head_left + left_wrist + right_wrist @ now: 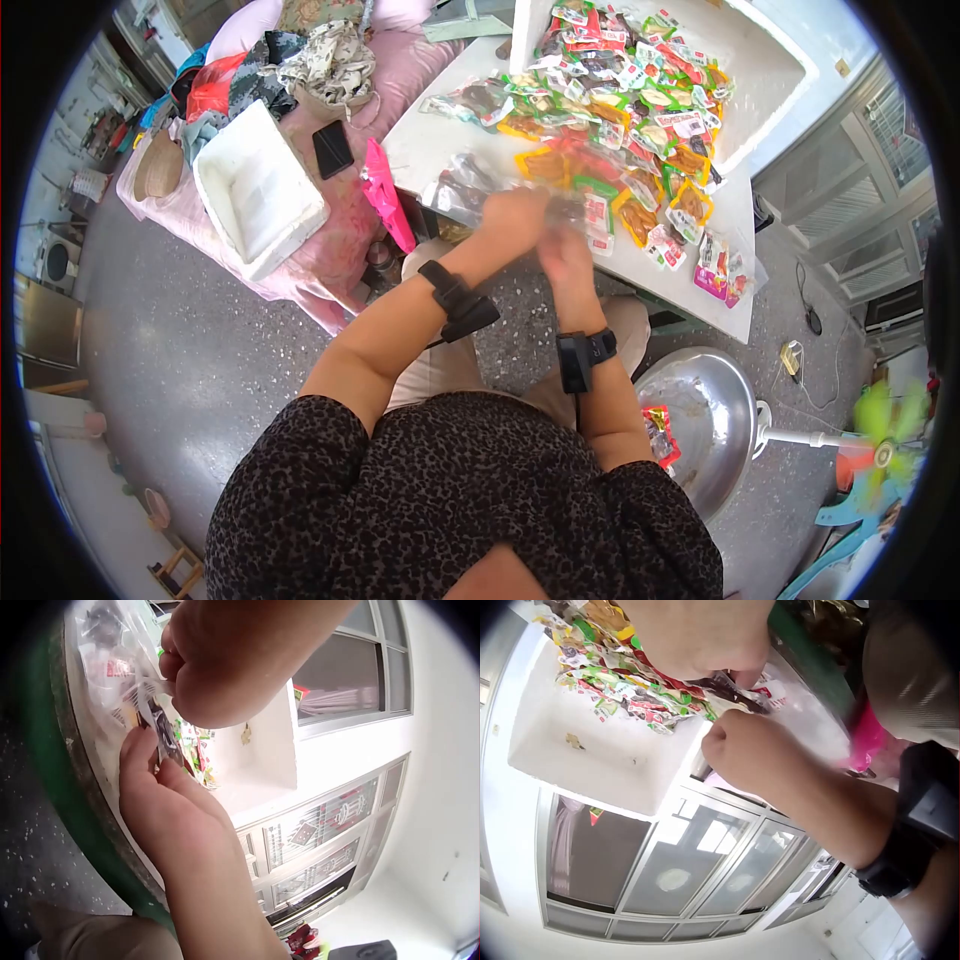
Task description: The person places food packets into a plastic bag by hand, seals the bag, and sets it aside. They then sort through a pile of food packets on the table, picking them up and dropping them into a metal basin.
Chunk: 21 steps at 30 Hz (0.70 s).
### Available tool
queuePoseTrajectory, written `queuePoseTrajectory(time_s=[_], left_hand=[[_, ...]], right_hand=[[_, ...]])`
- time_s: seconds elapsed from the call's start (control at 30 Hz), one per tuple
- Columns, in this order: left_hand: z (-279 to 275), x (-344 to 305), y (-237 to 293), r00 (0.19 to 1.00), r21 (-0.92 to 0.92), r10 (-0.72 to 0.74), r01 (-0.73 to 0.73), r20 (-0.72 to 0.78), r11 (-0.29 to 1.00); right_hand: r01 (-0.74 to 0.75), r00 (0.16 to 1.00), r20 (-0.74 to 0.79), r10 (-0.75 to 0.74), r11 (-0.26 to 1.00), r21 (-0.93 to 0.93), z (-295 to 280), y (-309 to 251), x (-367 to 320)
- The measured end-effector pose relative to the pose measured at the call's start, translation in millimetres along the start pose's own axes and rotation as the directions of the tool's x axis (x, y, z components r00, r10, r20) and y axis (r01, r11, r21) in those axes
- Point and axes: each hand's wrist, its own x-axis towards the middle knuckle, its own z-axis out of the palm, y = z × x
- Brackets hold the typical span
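Both hands come together over the front edge of the white table, blurred in the head view. My left hand (515, 220) curls into a fist and pinches the edge of a clear plastic pouch with dark contents (166, 733). Thumb and fingers of my right hand (567, 262) grip the same pouch from the other side, as the left wrist view shows. In the right wrist view the left fist (739, 746) sits close beside the right hand (697, 637). More clear packs with dark contents (455, 195) lie left of the hands. Colourful snack packs (640, 125) are heaped beyond them.
A white foam box (765, 85) lies tipped at the table's back right, packs spilling from it. Leftward, a bed holds an empty foam box (255, 190), a phone (333, 149) and a pink bag (385, 195). A metal basin (715, 430) and a fan (882, 455) stand at right.
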Motion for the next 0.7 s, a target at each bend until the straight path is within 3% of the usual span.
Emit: queuePoseTrajectory(time_s=[0.13, 0.23, 0.33, 0.43, 0.47, 0.5, 0.57, 0.6, 0.7], left_hand=[[19, 8, -9, 0.993, -0.067, -0.116, 0.114, -0.031, 0.991], [24, 6, -20, 0.987, -0.167, -0.143, 0.129, -0.077, 0.978], [28, 3, -27, 0.984, -0.227, -0.112, 0.078, -0.137, 0.971], [31, 0, -25, 0.982, -0.280, -0.048, -0.005, -0.184, 0.960], [30, 2, -24, 0.979, -0.297, -0.021, -0.041, -0.202, 0.954], [29, 5, -21, 0.987, -0.242, -0.020, -0.020, -0.162, 0.970], [25, 11, -15, 0.996, -0.128, -0.030, 0.019, -0.079, 0.992], [17, 10, -12, 0.997, -0.119, 0.001, -0.010, -0.080, 0.993], [-1, 6, -7, 0.995, -0.102, 0.048, -0.057, -0.088, 0.993]], right_hand=[[-0.152, 0.983, 0.095, 0.154, 0.988, -0.032, 19, 20, -2], [-0.234, 0.971, -0.068, 0.230, 0.853, -0.466, 17, 2, -15], [-0.246, 0.961, 0.044, 0.274, 0.914, -0.322, 1, -26, -21], [-0.129, 0.991, -0.021, 0.130, 0.991, 0.034, -9, -41, -12], [-0.130, 0.991, -0.034, 0.126, 0.957, -0.259, -15, -42, -8], [-0.136, 0.990, -0.078, 0.117, 0.936, -0.323, -6, -40, -10], [-0.160, 0.982, -0.166, 0.094, 0.880, -0.447, 20, -32, -17], [-0.140, 0.990, -0.068, 0.123, 0.896, -0.422, 16, -28, -8], [-0.154, 0.983, 0.013, 0.183, 0.862, -0.483, 41, -17, -4]])
